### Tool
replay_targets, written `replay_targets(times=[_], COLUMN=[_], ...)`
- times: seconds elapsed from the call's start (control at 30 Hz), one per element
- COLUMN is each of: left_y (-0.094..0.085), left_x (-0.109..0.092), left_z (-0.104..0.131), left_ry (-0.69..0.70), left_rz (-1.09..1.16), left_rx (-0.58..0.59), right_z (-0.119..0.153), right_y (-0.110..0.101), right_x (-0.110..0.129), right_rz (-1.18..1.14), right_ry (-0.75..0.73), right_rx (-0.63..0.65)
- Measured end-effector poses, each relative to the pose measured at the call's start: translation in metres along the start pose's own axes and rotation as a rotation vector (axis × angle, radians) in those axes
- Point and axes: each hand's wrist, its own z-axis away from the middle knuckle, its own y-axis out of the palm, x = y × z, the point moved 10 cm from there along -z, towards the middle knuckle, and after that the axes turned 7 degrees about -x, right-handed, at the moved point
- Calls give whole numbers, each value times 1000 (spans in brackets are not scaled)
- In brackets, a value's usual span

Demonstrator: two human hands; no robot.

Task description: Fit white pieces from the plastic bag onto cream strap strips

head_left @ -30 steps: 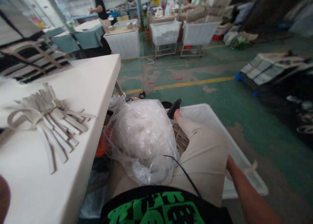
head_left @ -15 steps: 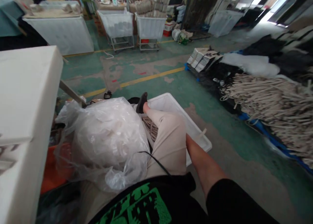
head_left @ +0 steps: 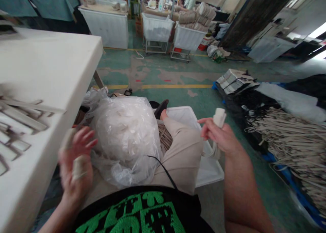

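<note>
My left hand point(head_left: 77, 158) is raised beside the white table's edge, its fingers apart and nothing in it; pale wraps cover two of its digits. On the right, my right hand point(head_left: 216, 133) is closed on a strip point(head_left: 215, 152), light beige, that hangs down in a loop over the white tray point(head_left: 210, 173). A pale wrap or piece stands up at its thumb. Between my hands lies a clear plastic bag point(head_left: 124, 131) of whitish pieces. Brown strips point(head_left: 165, 136) show in the tray beside my leg.
The white table point(head_left: 63, 53) at left carries flat beige strips point(head_left: 22, 124). A heap of beige cords point(head_left: 300, 148) lies on a blue pallet at right. White carts point(head_left: 157, 27) stand at the back, near a seated person point(head_left: 189, 2).
Both hands have come into view, the right one raised from the tray with a strip. The camera has turned left, showing more of the table and its strips.
</note>
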Motion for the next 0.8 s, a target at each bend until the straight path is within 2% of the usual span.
replay_targets(times=[0.03,0.1,0.17,0.2,0.23,0.3,0.4,0.5,0.57,0.67,0.8], left_y=[10,36,49,51,51,55,68,79,79,70,54], left_x=[23,89,151,177,198,219,223,219,211,183,122], left_z=[4,19,34,41,46,50,49,45,42,40,39], left_ry=[-51,-232,-360,-412,-450,-469,-455,-468,-482,-481,-441], left_rz=[-12,-202,-393,-481,-571,-621,-587,-503,-430,-285,-38], left_rx=[49,235,348,382,391,390,406,422,407,366,325], right_z=[10,32,52,59,67,78,83,80,76,73,75], right_y=[37,108,172,198,221,253,271,267,263,265,285], right_x=[3,-1,-20,-31,-41,-60,-86,-108,-116,-116,-98], right_rz=[-88,-254,-338,-355,-375,-405,-334,-260,-242,-250,-238], right_ry=[11,68,170,205,231,290,347,427,456,445,383], right_rx=[160,387,554,594,646,706,721,666,627,650,763])
